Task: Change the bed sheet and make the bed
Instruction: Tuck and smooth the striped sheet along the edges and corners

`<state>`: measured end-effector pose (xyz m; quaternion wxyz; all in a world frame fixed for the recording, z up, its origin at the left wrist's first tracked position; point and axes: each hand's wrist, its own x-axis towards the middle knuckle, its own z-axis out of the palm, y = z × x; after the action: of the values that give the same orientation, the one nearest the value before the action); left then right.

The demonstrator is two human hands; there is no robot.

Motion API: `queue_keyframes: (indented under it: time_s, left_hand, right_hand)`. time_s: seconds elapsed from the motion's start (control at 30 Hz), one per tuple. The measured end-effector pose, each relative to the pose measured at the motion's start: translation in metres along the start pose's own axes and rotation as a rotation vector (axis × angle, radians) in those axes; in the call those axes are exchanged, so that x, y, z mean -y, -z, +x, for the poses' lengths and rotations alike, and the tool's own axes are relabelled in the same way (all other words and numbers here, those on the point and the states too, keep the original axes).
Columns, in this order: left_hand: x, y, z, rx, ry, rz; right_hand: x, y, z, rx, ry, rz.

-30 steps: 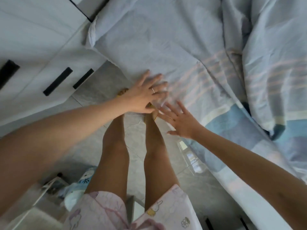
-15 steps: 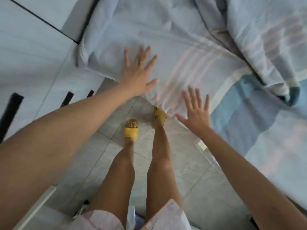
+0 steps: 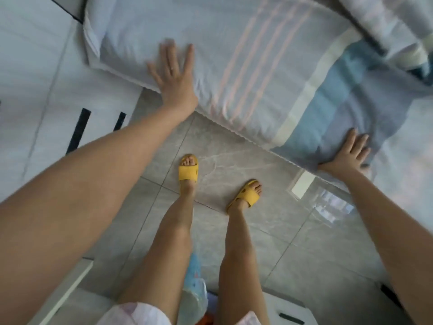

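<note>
Head view, Inspector A: What is found altered over the last second?

Inspector B: The hands have been drawn apart. They were recorded side by side at mid-frame. Now the left hand (image 3: 174, 76) is laid at upper centre-left and the right hand (image 3: 349, 153) is pressed down at the right edge. They are well apart, both close to the lower edge of the bed sheet (image 3: 269, 66).

Inspector A: Is anything gripped?

Inspector B: Nothing is grasped. The fingers of both hands are seen straight and spread, palms down on the sheet. The left hand is blurred by motion.

Inspector A: And the sheet's position?

Inspector B: It is spread across the upper half of the frame, and its striped stretch between the hands lies flat. A bunched cover (image 3: 389, 22) is left lying on it at upper right.

Inspector A: Meaning for the task?

Inspector B: A smoothing stroke is judged under way — the sheet is on and wrinkles are being pressed outward. Tucking and the cover are judged outstanding.
</note>
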<state>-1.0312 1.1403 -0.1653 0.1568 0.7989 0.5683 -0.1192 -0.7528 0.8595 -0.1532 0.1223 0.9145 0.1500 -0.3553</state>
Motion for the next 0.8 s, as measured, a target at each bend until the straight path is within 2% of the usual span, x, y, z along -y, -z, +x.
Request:
queue_keyframes:
  time_s: [0.07, 0.1, 0.13, 0.17, 0.2, 0.23, 0.3, 0.37, 0.47, 0.57, 0.63, 0.67, 0.73, 0.77, 0.8]
  left_hand:
    - [-0.023, -0.012, -0.03, -0.183, 0.35, -0.438]
    - [-0.037, -0.022, -0.046, -0.217, 0.559, -0.684]
    - [-0.049, -0.032, -0.06, -0.17, 0.75, -0.938]
    - [-0.063, -0.045, -0.073, -0.029, 0.877, -1.184]
    - [-0.078, -0.059, -0.084, 0.178, 0.917, -1.345]
    - [-0.095, -0.069, -0.096, 0.404, 0.866, -1.418]
    - [-0.126, -0.082, -0.113, 0.692, 0.696, -1.453]
    - [-0.158, -0.092, -0.12, 0.835, 0.605, -1.55]
    - [-0.182, -0.097, -0.114, 0.842, 0.654, -1.768]
    - [-0.187, -0.099, -0.109, 0.785, 0.76, -1.814]
    - [-0.187, -0.093, -0.108, 0.749, 0.81, -1.783]
    - [-0.189, -0.087, -0.109, 0.721, 0.85, -1.699]
    - [-0.191, -0.074, -0.107, 0.66, 0.988, -1.445]
    - [-0.19, -0.067, -0.104, 0.607, 1.109, -1.379]
    - [-0.188, -0.062, -0.098, 0.586, 1.175, -1.382]
  right_hand:
    - [-0.006, -0.017, -0.014, -0.229, 0.035, 0.349]
    - [-0.012, -0.028, -0.025, -0.392, -0.024, 0.541]
    - [-0.02, -0.039, -0.035, -0.539, -0.159, 0.733]
    - [-0.025, -0.049, -0.043, -0.615, -0.344, 0.932]
    - [-0.029, -0.056, -0.044, -0.559, -0.522, 1.166]
    - [-0.036, -0.067, -0.04, -0.374, -0.623, 1.387]
    - [-0.045, -0.077, -0.029, 0.087, -0.537, 1.633]
    - [-0.06, -0.076, -0.01, 0.235, -0.374, 1.839]
    - [-0.068, -0.061, 0.012, 0.267, -0.257, 2.162]
    - [-0.068, -0.051, 0.014, 0.283, -0.343, 2.215]
    - [-0.062, -0.053, 0.01, 0.244, -0.43, 2.167]
    - [-0.059, -0.051, 0.007, 0.183, -0.54, 2.077]
    - [-0.057, -0.045, 0.003, 0.01, -0.888, 1.849]
    - [-0.056, -0.043, 0.003, -0.089, -0.983, 1.774]
    - [-0.054, -0.039, 0.004, -0.109, -0.96, 1.796]
